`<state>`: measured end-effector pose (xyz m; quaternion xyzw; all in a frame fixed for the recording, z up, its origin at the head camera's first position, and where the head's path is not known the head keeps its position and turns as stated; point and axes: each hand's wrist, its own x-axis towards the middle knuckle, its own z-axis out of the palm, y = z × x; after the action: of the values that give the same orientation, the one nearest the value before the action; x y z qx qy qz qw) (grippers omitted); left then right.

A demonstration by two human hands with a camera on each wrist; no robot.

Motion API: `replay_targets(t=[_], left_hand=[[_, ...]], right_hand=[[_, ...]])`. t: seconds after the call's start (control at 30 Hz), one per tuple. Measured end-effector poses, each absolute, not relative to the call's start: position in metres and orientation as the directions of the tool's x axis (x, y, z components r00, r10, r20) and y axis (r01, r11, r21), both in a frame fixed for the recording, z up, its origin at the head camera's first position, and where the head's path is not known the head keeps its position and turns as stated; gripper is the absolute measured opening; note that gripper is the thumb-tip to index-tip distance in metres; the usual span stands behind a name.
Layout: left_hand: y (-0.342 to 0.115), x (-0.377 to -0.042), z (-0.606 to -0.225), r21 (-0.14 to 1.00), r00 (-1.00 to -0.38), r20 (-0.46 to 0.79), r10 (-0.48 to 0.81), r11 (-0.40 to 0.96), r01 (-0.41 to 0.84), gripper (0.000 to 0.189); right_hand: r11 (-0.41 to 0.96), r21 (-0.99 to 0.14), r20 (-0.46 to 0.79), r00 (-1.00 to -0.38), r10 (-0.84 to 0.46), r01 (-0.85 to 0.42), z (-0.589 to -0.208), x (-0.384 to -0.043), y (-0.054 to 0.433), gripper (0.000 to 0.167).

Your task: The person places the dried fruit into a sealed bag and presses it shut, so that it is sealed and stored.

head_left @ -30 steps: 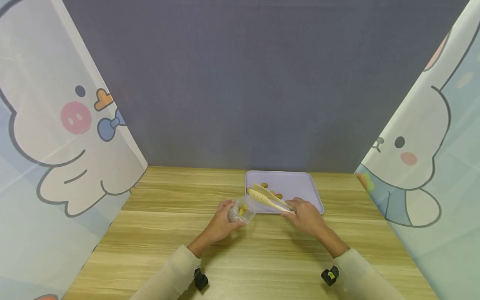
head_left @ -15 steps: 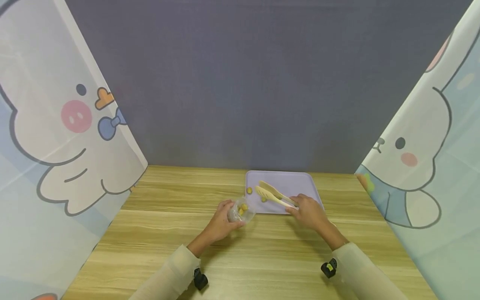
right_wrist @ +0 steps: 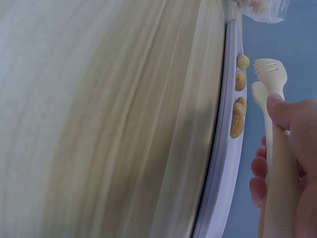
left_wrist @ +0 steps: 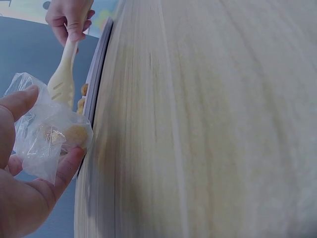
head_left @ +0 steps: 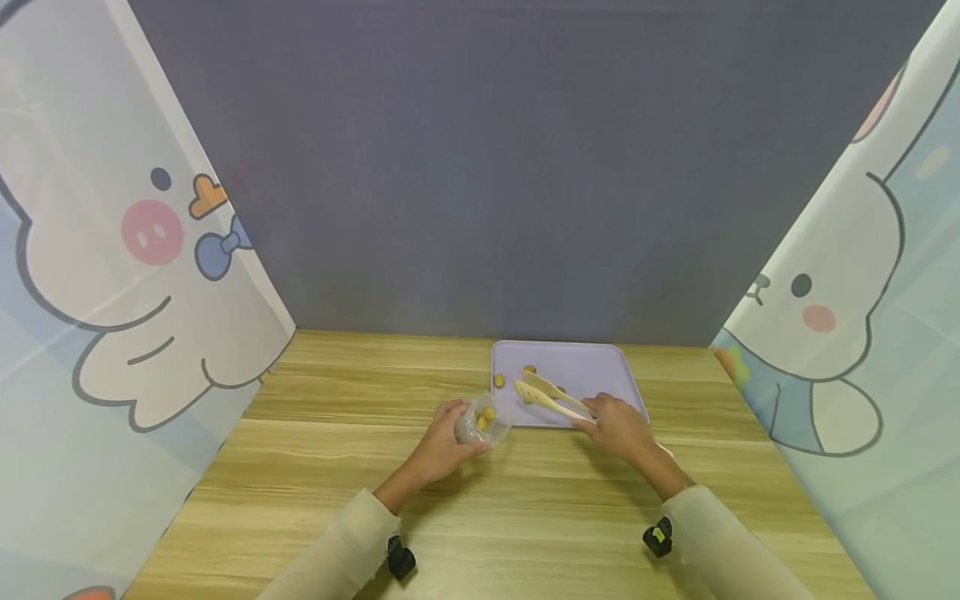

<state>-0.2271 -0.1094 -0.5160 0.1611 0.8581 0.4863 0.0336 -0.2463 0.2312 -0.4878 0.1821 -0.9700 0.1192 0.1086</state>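
My left hand (head_left: pixel 442 450) holds a clear plastic bag (head_left: pixel 468 430) with its mouth spread, fingers and thumb curved around its sides. Inside sit a few golden-brown nuggets (left_wrist: pixel 75 135), blurred by the plastic in the left wrist view. My right hand (head_left: pixel 618 429) grips cream tongs (head_left: pixel 553 407), thumb on one arm and fingers around the other. Their slotted heads point left over a lavender tray (head_left: pixel 588 362), slightly apart, with nothing visible between them in the right wrist view. Several small nuggets (right_wrist: pixel 237 124) lie on the tray beneath and around the heads, partly hidden by the tongs in the head view.
The tray stands at the back of the wood-grain table (head_left: pixel 360 383), near a dark grey panel (head_left: pixel 480 167). Panels with cartoon animals flank the table on the left (head_left: pixel 97 275) and right (head_left: pixel 847 292). Bag and tray's left front corner overlap in the head view.
The tongs have drawn right, away from the bag's side, and then dipped slightly toward the nuggets on the tray. Left hand and bag have stayed in place.
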Motion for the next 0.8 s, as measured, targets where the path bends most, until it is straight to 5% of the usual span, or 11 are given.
replay_targets(t=[0.8], left_hand=[[-0.1083,-0.2251,-0.5135,0.845,-0.944,0.093,0.317,0.476,0.243,0.080]], right_hand=[[0.909,-0.124,0.301,-0.888,-0.347,-0.397,-0.4964,-0.2449,0.2350,0.047]])
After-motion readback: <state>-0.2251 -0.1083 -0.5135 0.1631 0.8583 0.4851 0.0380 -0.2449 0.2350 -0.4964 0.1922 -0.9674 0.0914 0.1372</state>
